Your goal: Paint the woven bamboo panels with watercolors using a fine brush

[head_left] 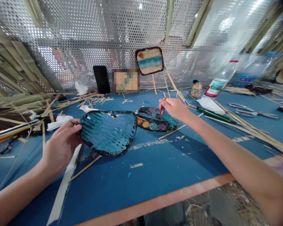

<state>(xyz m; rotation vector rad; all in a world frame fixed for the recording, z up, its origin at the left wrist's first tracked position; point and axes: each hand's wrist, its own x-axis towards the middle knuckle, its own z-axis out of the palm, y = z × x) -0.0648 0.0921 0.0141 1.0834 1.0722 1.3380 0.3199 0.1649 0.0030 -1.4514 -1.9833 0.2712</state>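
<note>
My left hand (63, 141) grips the left edge of a woven panel (108, 131), blue and teal with a black rim, tilted up above the table. Thumb and fingers close over its rim. In my right hand (173, 108) is a thin red paintbrush (162, 108), pinched between the fingers and pointing down. Its tip is at the paint palette (153, 125), a dark tray with several round wells of orange, yellow, teal and purple. The palette lies just right of the panel, which hides part of its left end.
A black phone (101, 79) and a small woven picture (151, 61) lean at the back. Bottles (218, 80) stand back right, near scissors (250, 110), a green tool (214, 115) and a white tissue (211, 105). Thin strips (252, 130) litter the blue table (141, 188); a perforated screen (103, 37) rises behind.
</note>
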